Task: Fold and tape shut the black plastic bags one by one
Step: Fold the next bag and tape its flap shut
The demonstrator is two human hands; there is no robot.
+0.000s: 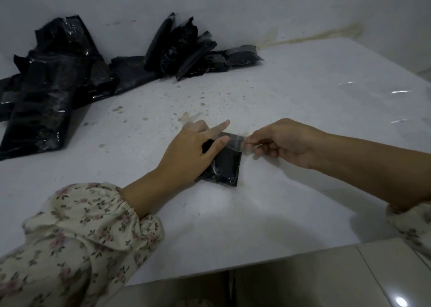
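Two hands share one job: my left hand [186, 152] presses straight fingers on the folded black bag [227, 166] mid-table [279, 92], pinning its fold, while my right hand [282, 141] pinches the clear tape [235, 142] taut across it.

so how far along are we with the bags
Done, apparently: the folded packets clustered at the back. In hand: the left hand presses a folded bag while the right hand pinches clear tape over it. Left: the loose bag heap.
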